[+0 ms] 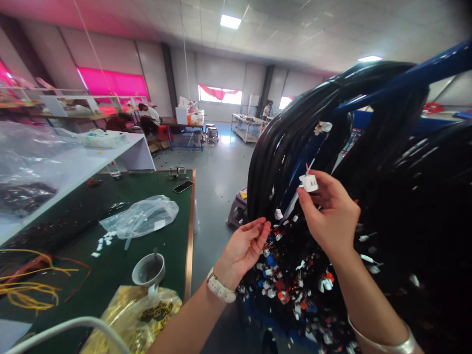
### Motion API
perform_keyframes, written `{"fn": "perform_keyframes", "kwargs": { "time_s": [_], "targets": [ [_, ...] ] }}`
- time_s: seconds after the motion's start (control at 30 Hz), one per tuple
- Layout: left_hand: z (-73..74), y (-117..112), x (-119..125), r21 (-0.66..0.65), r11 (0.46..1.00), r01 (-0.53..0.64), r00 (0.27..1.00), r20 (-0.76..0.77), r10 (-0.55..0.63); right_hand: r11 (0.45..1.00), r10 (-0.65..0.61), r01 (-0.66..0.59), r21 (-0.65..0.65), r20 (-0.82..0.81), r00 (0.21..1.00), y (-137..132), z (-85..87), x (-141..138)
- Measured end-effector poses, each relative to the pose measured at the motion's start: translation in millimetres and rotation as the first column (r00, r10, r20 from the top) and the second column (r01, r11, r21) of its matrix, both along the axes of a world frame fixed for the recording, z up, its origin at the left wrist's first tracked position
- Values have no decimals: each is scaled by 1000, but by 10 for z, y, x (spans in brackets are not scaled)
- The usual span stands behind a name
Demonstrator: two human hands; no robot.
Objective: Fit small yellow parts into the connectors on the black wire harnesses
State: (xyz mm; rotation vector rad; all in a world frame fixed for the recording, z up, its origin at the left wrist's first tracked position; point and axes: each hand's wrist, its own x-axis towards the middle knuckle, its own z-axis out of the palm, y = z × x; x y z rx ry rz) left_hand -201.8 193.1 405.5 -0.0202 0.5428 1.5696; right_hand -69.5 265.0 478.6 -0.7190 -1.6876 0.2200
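Observation:
A thick bundle of black cables [295,142] hangs over a blue rack bar [405,78] on the right, its lower ends tipped with several small white, red and blue connectors [291,280]. My right hand [330,214] is closed, pinching one small white connector [309,182] between thumb and fingers. My left hand [245,246], with a white watch on its wrist, has its fingers curled and pinched against the cable ends just below left of that connector; what it grips is too small to make out.
A green-topped workbench [121,265] stands at the left with a clear plastic bag [142,219], loose white connectors [103,242], a small grey cup [148,270], a gold foil bag [136,314], yellow and red wires [29,280] and a phone [183,186]. Other people work at far tables.

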Motion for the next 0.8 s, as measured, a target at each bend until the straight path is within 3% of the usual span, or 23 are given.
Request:
{"fn": "perform_keyframes", "kwargs": {
  "time_s": [0.17, 0.27, 0.4, 0.57, 0.8],
  "targets": [
    [60, 13, -10, 55, 998, 35, 999, 1, -35, 953, -64, 11, 302, 166, 984, -200, 197, -59],
    [91, 24, -24, 115, 992, 51, 999, 4, -52, 921, -74, -61, 385, 326, 942, -189, 297, -131],
    [130, 44, -61, 197, 980, 39, 999, -23, -35, 941, 18, -199, 275, 545, 839, -29, 305, -199],
    [188, 99, -114, 216, 976, 11, 999, -33, -4, 963, 151, -249, 108, 550, 821, 191, 196, -140],
    [269, 187, -116, 228, 973, 23, 999, 26, -30, 960, 69, -218, 174, 610, 790, 211, 116, -42]
  ]
}}
